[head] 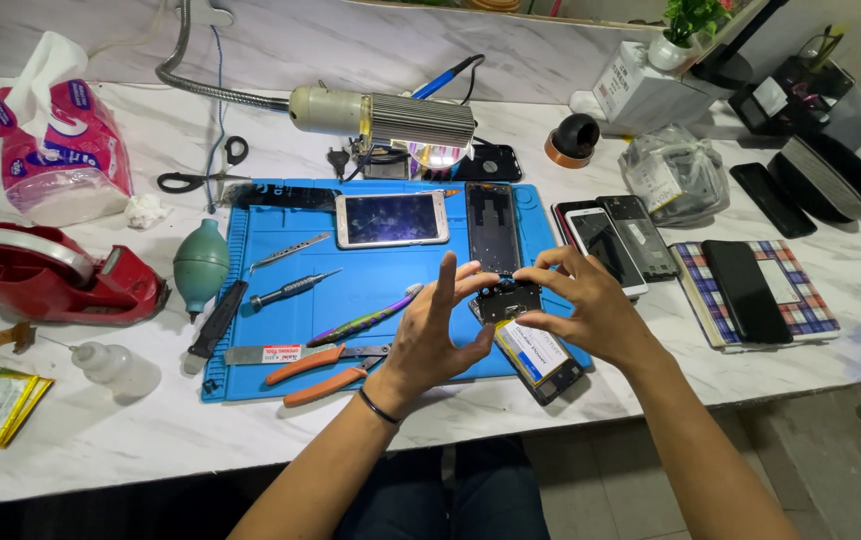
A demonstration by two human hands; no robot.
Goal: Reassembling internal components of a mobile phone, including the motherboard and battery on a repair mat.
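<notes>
Left hand (441, 335): fingers spread wide and upright, only thumb and a fingertip pinch the left edge of the small dark part (508, 300).
Right hand (581, 305): curled narrow, fingertips grip the part from the top and right side.
Part: a small black phone piece, held in the air between both hands, just above the open phone (541, 362) w/ white battery label, which lies at the right edge of the blue mat (281, 250).
Grip advice: I judge it is better to hold by the edges only, not on the flat face; keep it low over the mat so a slip does no harm.
Tools near: screwdriver (291, 292), tweezers (289, 253), orange-handle pliers (316, 372), all left of the hands, well within reach.
Other phones: white one (392, 219) and a bare frame (494, 226) lie behind the hands; more phones at right.
Risk: small pieces can drop; the lamp (391, 115) lights the back of the mat, not the hands.
</notes>
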